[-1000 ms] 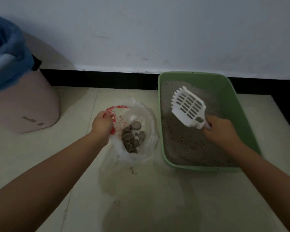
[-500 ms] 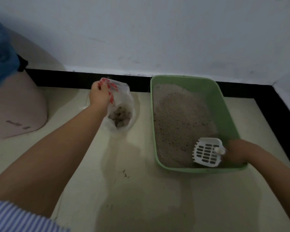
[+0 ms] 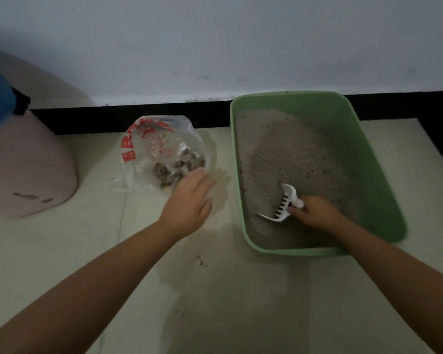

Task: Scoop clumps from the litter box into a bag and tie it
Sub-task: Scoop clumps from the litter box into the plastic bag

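Note:
A green litter box (image 3: 374, 175) full of grey litter stands on the floor by the wall. My right hand (image 3: 317, 213) grips the handle of a white slotted scoop (image 3: 283, 204), whose blade is dug into the litter near the box's front. Left of the box lies a clear plastic bag (image 3: 149, 149) with red print, resting on the floor with several grey clumps (image 3: 177, 167) inside. My left hand (image 3: 189, 203) hovers just in front of the bag with relaxed fingers and holds nothing.
A pink bin (image 3: 23, 169) with a blue liner stands at the far left. A black skirting strip (image 3: 138, 116) runs along the white wall behind. The pale floor tiles show small dark specks (image 3: 201, 261) in front of the bag.
My left hand has let go of the bag, which now lies on the floor, and drawn back towards me. My right hand has pushed the scoop down into the litter.

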Action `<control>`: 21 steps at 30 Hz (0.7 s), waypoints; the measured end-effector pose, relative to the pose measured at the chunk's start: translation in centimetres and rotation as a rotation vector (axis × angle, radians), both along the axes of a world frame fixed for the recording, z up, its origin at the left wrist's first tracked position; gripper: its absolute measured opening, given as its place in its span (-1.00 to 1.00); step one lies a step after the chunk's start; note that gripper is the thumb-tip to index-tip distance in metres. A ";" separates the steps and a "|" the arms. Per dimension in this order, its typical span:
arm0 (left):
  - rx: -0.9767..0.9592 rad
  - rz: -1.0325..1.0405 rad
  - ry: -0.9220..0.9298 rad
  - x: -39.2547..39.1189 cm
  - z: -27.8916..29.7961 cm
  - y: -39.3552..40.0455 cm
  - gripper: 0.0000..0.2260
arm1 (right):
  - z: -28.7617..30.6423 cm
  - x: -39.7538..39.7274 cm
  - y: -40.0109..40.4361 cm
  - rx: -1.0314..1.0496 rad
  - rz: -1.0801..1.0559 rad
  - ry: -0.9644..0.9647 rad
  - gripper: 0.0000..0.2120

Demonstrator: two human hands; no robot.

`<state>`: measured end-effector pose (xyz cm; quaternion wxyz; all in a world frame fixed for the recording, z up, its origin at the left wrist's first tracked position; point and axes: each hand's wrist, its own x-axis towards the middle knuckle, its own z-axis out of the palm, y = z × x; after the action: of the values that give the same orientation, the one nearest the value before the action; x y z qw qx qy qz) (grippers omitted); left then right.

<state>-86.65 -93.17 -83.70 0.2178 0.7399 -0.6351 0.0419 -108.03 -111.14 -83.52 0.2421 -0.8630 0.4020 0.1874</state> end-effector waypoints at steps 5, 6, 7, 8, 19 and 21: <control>-0.054 -0.251 0.040 -4.0 -0.7 -2.1 -0.65 | -1.2 -0.4 -0.5 0.090 -0.131 -0.233 -0.75; -0.054 -0.290 0.031 -4.4 -1.0 -2.5 -0.66 | -1.1 -0.3 -0.5 0.110 -0.164 -0.297 -0.77; -0.056 -0.322 0.023 -4.6 -1.3 -2.8 -0.68 | -0.9 -0.3 -0.5 0.122 -0.200 -0.359 -0.78; -0.056 -0.342 0.018 -4.6 -1.6 -3.1 -0.69 | -0.7 -0.4 -0.6 0.120 -0.237 -0.407 -0.78; -0.081 -0.355 -0.086 -4.5 -2.9 -4.0 -0.75 | 2.9 -2.5 -2.4 -0.091 -0.362 -0.450 -0.75; -0.090 -0.352 -0.097 -4.4 -3.0 -4.0 -0.75 | 3.1 -2.7 -2.4 -0.120 -0.377 -0.455 -0.74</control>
<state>-91.00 -97.15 -86.74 0.2237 0.6041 -0.7619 0.0671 -110.77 -113.57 -80.37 0.3048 -0.8057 0.5010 -0.0831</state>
